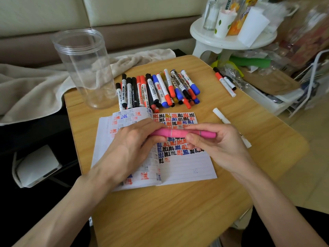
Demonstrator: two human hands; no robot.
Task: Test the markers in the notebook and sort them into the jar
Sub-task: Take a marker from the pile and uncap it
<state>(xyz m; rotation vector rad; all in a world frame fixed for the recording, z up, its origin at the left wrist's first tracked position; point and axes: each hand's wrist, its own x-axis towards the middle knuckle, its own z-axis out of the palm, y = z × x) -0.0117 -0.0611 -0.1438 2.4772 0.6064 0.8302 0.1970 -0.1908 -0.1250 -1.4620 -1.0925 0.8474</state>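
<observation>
left hand [131,145] and right hand [217,143] grip pink marker [175,133] over character-covered notebook [187,168].

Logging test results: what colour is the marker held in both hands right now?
Pink; the marker is held over the notebook, seen in the head view.

On a wooden table [178,211], 1 clear jar [83,68] is stood upright at the far left, with markers [158,90] piled just beside it. An open notebook [187,168] is spread nearer, and 1 white marker [220,116] is laid at its right.
</observation>
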